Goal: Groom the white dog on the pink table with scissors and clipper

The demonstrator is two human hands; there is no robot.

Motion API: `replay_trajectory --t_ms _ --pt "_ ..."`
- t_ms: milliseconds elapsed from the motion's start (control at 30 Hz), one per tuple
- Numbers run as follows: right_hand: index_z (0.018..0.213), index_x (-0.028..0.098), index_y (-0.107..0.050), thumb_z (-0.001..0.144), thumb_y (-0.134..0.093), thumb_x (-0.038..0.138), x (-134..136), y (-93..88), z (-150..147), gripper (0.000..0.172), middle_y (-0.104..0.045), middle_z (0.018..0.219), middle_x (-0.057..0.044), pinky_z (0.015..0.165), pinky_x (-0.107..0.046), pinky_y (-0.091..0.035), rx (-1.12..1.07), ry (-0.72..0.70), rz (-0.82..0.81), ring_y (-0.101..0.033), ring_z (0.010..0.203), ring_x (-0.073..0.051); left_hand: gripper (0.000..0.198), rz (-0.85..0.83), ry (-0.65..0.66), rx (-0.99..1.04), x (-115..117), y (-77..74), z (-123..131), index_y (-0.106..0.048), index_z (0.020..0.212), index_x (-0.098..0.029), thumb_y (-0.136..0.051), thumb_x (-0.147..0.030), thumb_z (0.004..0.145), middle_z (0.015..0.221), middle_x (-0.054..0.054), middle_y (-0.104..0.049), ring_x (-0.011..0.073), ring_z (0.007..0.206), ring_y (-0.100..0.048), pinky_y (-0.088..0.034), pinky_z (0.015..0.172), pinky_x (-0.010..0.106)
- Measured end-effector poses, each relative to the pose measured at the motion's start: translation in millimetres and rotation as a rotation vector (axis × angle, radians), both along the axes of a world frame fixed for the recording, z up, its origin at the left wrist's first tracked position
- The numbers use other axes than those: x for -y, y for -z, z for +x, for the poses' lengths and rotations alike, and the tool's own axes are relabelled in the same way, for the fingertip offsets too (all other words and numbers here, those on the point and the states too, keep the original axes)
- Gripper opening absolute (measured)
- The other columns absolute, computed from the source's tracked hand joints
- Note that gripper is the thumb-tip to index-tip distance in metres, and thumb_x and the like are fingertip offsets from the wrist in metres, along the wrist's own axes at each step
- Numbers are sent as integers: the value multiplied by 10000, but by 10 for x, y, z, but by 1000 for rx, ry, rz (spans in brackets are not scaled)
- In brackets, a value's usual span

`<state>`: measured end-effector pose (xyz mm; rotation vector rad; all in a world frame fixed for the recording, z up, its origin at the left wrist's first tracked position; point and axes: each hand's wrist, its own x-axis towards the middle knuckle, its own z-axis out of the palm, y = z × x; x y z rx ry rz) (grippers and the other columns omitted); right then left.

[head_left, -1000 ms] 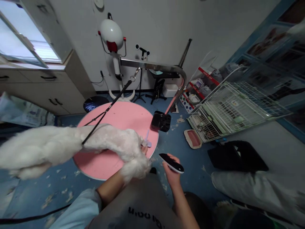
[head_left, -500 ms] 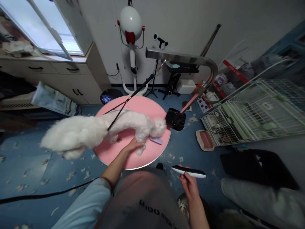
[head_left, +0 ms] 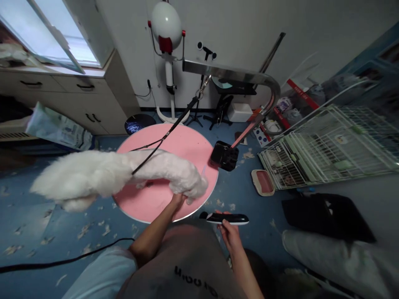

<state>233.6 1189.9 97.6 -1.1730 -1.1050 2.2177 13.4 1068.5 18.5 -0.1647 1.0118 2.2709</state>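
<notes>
A white dog (head_left: 168,164) stands on the round pink grooming table (head_left: 149,135), its fluffy end reaching left past the rim and its closely trimmed back running right. My left hand (head_left: 178,200) is closed around a leg at the dog's right end, near the table's front edge; the fingers are partly hidden by fur. In my right hand (head_left: 229,228) is a black and white hair clipper (head_left: 232,218), held level just off the table's front right rim, apart from the dog. A pale purple comb (head_left: 203,170) lies behind the dog, mostly hidden.
A black strap (head_left: 181,118) runs from the curved metal arm (head_left: 230,74) down to the dog. At the table's right edge sits a black holder (head_left: 225,155). Wire cages (head_left: 327,141) stand right, cabinets (head_left: 93,97) left. Hair tufts litter the blue floor.
The dog's right end has swung toward me, covering much of the comb. My left hand has followed the leg slightly. My right hand has brought the clipper left, closer to the table.
</notes>
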Motion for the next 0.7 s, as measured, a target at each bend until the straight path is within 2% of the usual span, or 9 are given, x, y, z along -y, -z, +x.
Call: replay_trajectory --t_ms 67,133,233,300,400,467,533,600,700 --pt "963 245 -656 514 -960 330 -35 -38 -26 549 -815 926 -24 526 -271 -543 4 -26 5 -704 667 -188 735 72 -12 49 -68 -101 138 -603 1376 -218 -843 -452 721 1382 119 -662 280 1240 -623 -527 984 388" --pt "956 247 -653 529 -947 331 -87 -77 -43 526 -815 929 -23 527 -280 -533 11 -64 18 -684 635 -180 656 76 -14 118 -105 -188 234 -654 1286 -209 -853 -393 689 1345 104 -686 269 1248 -620 -511 1020 379" --pt "959 247 -643 550 -933 344 -162 -142 -66 510 -814 945 -27 541 -278 -514 -4 -144 36 -670 631 -171 375 -36 59 168 -95 -333 282 -730 1007 -165 -807 -315 672 972 83 -775 223 892 -705 -548 799 318" --pt "971 244 -634 563 -928 348 -191 -190 -84 513 -812 963 -30 561 -273 -504 -23 -216 53 -678 662 -173 247 -73 157 160 -73 -490 271 -720 824 -126 -748 -346 717 711 84 -725 169 581 -616 -477 594 277" --pt "981 249 -617 582 -919 365 -204 -274 -126 514 -803 971 -24 578 -271 -496 -63 -272 101 -681 688 -176 385 18 220 162 -89 -835 250 -716 823 -83 -619 -455 844 682 129 -711 131 424 -508 -383 488 258" --pt "982 257 -602 607 -902 397 -209 -348 -180 500 -793 969 -17 569 -275 -491 -96 -224 134 -660 660 -166 477 92 142 191 -142 -1082 251 -701 821 -92 -504 -509 943 596 91 -652 121 386 -462 -369 466 250" --pt "987 262 -589 637 -882 418 -226 -440 -264 482 -783 983 -16 560 -284 -488 -120 -182 166 -621 607 -148 615 142 26 225 -204 -1286 260 -658 743 -120 -344 -567 1024 439 9 -472 102 335 -348 -342 434 236" --pt "995 258 -577 669 -864 422 -252 -547 -378 464 -779 1014 -27 556 -294 -488 -134 -210 211 -582 561 -130 713 177 -47 250 -251 -1422 269 -617 704 -142 -205 -607 1053 381 -40 -322 88 314 -236 -309 406 217" --pt "1009 256 -562 714 -835 423 -279 -705 -577 435 -780 1068 -45 573 -310 -505 -168 -308 337 -580 548 -128 716 214 -64 279 -278 -1521 270 -580 704 -158 -205 -671 1033 375 -58 -278 78 315 -183 -278 386 191"
